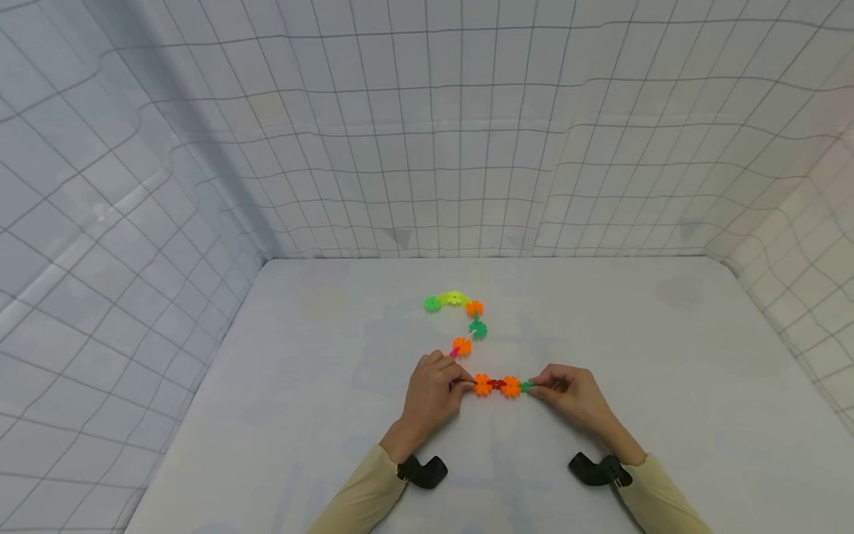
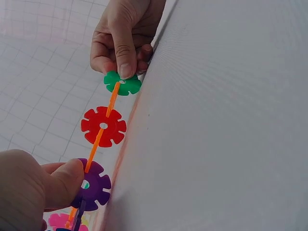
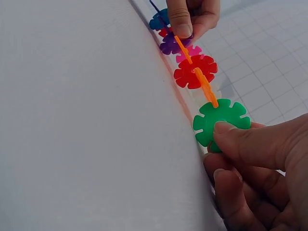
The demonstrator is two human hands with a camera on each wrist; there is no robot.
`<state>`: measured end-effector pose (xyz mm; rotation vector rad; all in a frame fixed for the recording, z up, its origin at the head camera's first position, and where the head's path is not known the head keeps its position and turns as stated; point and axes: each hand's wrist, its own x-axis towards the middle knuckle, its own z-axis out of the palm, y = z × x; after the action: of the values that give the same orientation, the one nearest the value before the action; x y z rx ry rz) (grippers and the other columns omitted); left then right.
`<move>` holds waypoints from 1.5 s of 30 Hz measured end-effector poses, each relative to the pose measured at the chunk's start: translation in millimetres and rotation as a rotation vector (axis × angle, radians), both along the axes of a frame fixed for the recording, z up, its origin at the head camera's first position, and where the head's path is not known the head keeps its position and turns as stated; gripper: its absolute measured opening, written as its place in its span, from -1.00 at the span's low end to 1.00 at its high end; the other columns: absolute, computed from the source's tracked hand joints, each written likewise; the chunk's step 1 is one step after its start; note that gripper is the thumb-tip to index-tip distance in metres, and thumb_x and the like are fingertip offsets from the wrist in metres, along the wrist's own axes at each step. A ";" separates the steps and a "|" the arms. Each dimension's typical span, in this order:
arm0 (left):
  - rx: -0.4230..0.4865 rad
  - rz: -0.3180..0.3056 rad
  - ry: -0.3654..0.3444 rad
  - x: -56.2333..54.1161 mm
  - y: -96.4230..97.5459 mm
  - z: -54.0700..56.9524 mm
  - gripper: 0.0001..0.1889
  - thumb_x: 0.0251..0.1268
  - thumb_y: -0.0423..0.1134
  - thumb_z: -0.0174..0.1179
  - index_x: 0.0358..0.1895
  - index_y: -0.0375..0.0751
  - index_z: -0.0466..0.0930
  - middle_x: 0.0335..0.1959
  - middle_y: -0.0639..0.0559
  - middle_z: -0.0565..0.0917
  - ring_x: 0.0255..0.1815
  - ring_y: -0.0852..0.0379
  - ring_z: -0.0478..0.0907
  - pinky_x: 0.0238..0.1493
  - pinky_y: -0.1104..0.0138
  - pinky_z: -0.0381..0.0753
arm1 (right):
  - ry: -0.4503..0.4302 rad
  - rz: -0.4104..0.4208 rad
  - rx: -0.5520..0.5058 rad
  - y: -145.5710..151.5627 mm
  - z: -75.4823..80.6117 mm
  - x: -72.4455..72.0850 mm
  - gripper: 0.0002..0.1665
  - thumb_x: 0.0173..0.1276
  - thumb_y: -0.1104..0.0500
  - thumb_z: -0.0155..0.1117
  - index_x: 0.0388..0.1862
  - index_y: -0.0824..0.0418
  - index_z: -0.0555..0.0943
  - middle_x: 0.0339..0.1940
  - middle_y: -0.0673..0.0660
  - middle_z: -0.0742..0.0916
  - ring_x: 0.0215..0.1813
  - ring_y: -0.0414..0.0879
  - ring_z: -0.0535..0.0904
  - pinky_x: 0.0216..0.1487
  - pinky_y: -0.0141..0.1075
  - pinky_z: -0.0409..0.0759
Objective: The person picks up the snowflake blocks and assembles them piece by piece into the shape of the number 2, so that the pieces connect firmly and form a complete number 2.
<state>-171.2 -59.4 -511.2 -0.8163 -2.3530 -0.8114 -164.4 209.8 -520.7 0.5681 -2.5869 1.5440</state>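
Observation:
A chain of slotted plastic snowflake discs lies across the table between both hands. My left hand (image 1: 434, 389) pinches a purple disc (image 2: 96, 185) between thumb and fingers. At the chain's right end, my right hand (image 1: 577, 397) pinches a green disc (image 3: 221, 120). Between the hands run an orange disc (image 1: 482, 385), a red disc (image 2: 103, 126) and a second orange disc (image 1: 511, 386), slotted edge to edge. Beyond the left hand the chain bends away, through an orange disc (image 1: 462, 346) and a green disc (image 1: 478, 328). Part of it is hidden behind the left hand.
The far end of the chain curves left through a yellow disc (image 1: 455, 297) to a light green disc (image 1: 432, 303). All of it is on a white table (image 1: 300, 445). White gridded sheeting (image 1: 467, 148) stands behind the table and at both sides.

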 end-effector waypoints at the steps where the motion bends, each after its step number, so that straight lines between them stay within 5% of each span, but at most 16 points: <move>1: 0.002 -0.002 -0.003 0.2 -0.2 0.4 -0.88 -0.02 -0.28 0.47 -0.51 -0.06 0.68 -0.57 0.20 0.55 -0.48 0.20 0.31 -0.39 0.35 0.28 | 0.002 -0.002 0.003 -0.7 0.3 0.1 -0.90 0.12 0.29 0.45 -0.43 0.09 0.71 -0.46 -0.07 0.71 -0.59 -0.22 0.51 -0.56 -0.36 0.50; 7: 0.011 -0.011 0.002 0.5 -0.7 1.0 -0.88 -0.03 -0.31 0.46 -0.52 -0.06 0.68 -0.57 0.19 0.55 -0.49 0.19 0.33 -0.38 0.35 0.30 | 0.024 -0.012 0.022 -5.7 6.0 2.9 -0.87 0.09 0.39 0.44 -0.44 0.19 0.70 -0.49 0.03 0.72 -0.58 -0.20 0.52 -0.55 -0.39 0.50; 17: 0.025 -0.011 0.013 -0.6 0.6 -1.7 -0.87 -0.01 -0.31 0.45 -0.52 -0.06 0.67 -0.57 0.18 0.56 -0.48 0.18 0.35 -0.37 0.35 0.32 | 0.072 0.047 0.031 -14.4 39.4 13.5 -0.87 0.05 0.52 0.40 -0.50 0.34 0.67 -0.49 0.16 0.72 -0.53 -0.07 0.61 -0.48 -0.41 0.55; 21: 0.037 -0.013 0.020 -0.6 1.1 -2.1 -0.87 -0.02 -0.32 0.45 -0.53 -0.07 0.66 -0.56 0.17 0.57 -0.49 0.18 0.36 -0.37 0.35 0.32 | 0.110 0.067 0.038 -14.0 37.7 11.9 -0.86 0.04 0.52 0.40 -0.50 0.33 0.67 -0.50 0.13 0.72 -0.51 -0.10 0.61 -0.46 -0.44 0.54; 26: 0.033 -0.012 0.008 -0.4 0.4 -1.9 -0.86 -0.01 -0.33 0.45 -0.52 -0.07 0.64 -0.55 0.17 0.57 -0.48 0.18 0.37 -0.38 0.35 0.33 | 0.111 0.053 0.026 -8.9 16.2 3.7 -0.85 0.05 0.48 0.42 -0.49 0.27 0.69 -0.49 0.08 0.72 -0.50 -0.15 0.61 -0.46 -0.44 0.54; 34: -0.103 0.004 -0.001 0.3 -1.2 3.7 -0.87 0.07 -0.26 0.39 -0.46 -0.03 0.59 -0.48 0.19 0.56 -0.42 0.16 0.32 -0.34 0.32 0.26 | 0.064 0.040 -0.016 -4.9 -0.1 -1.9 -0.92 0.14 0.26 0.45 -0.48 0.19 0.68 -0.43 -0.03 0.74 -0.46 -0.22 0.61 -0.41 -0.41 0.57; 40: -0.157 0.037 -0.016 1.5 -0.7 5.8 -0.86 0.05 -0.19 0.40 -0.38 -0.06 0.61 -0.41 0.16 0.60 -0.39 0.16 0.32 -0.32 0.31 0.28 | 0.053 0.024 -0.005 -7.8 4.3 0.4 -0.90 0.11 0.34 0.45 -0.45 0.18 0.69 -0.45 -0.01 0.73 -0.49 -0.18 0.61 -0.43 -0.41 0.56; 45: -0.196 0.013 0.015 1.0 10.0 8.9 -0.83 0.07 -0.17 0.39 -0.29 -0.08 0.63 -0.37 0.15 0.58 -0.33 0.15 0.38 -0.27 0.31 0.32 | 0.064 0.021 0.006 -12.3 26.2 8.8 -0.87 0.06 0.46 0.42 -0.45 0.28 0.68 -0.48 0.12 0.72 -0.51 -0.05 0.62 -0.46 -0.38 0.56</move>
<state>-170.2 -49.4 -502.4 -0.8824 -2.4487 -0.5727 -155.6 197.5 -494.4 0.6365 -2.5478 1.4989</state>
